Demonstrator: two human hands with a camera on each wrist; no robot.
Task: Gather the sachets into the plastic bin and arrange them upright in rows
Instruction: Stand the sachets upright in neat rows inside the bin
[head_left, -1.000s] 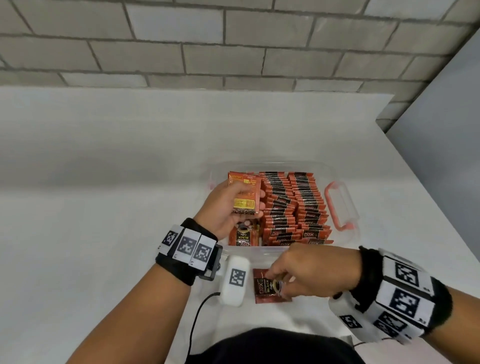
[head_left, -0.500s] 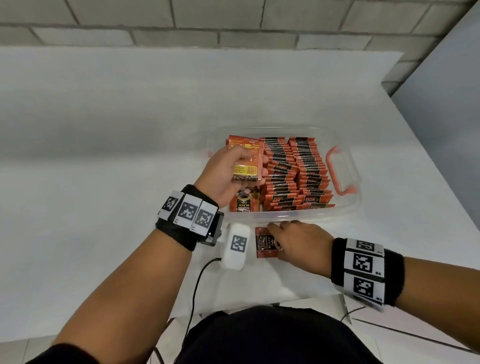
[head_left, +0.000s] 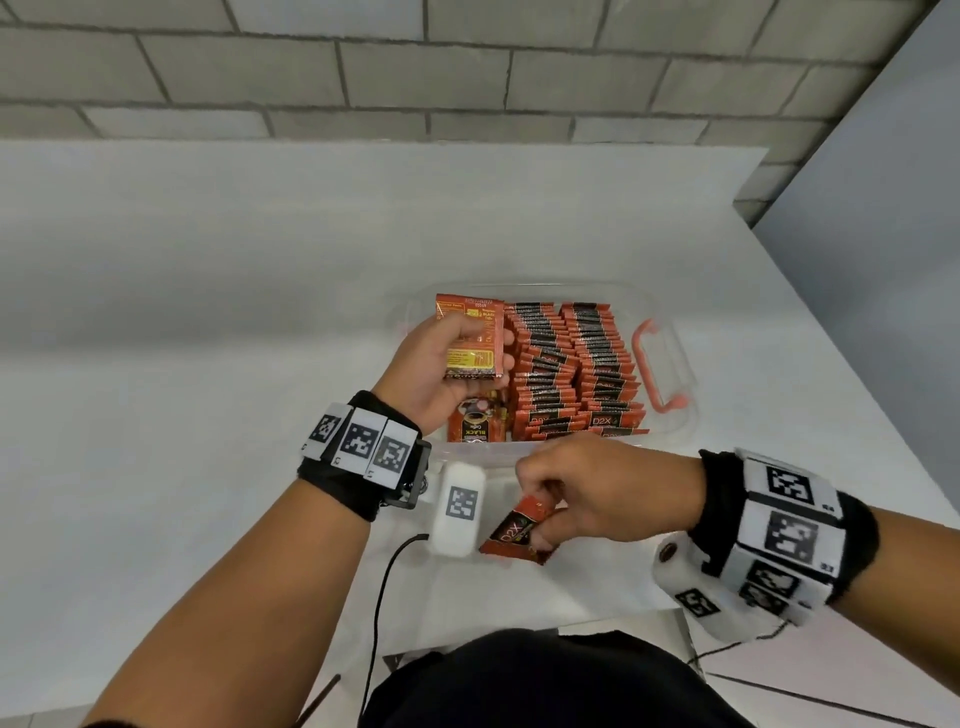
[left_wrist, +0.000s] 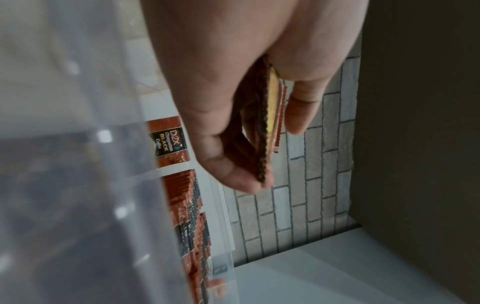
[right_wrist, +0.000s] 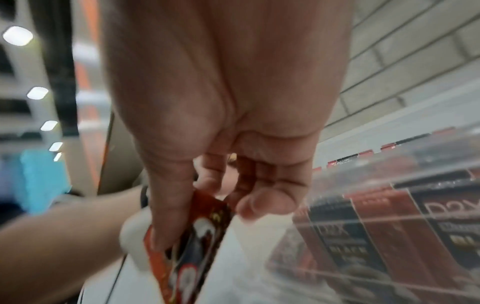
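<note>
Both hands hold sachets at the clear plastic bin (head_left: 675, 332) near the white surface's (head_left: 208, 364) front edge.
Left hand (head_left: 436, 374) grips a stack of orange sachets (head_left: 472, 338), edge-on from the wrist; right hand's (head_left: 608, 488) fingers (right_wrist: 168, 205) pinch one red sachet (head_left: 519, 530), now lifted and tilted.

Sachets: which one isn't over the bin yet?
The lone sachet pinched in the right hand, tilted above the white table just outside the plastic bin's near wall. The rest stand in rows inside, or sit in the left hand above the bin.

Orange-red sachets (head_left: 571, 369) with black bands, clear plastic bin (head_left: 675, 322) with orange handle (head_left: 655, 371), white tabletop (head_left: 208, 312), grey brick wall (head_left: 415, 67), black-and-white square-patterned wristbands (head_left: 363, 441).
</note>
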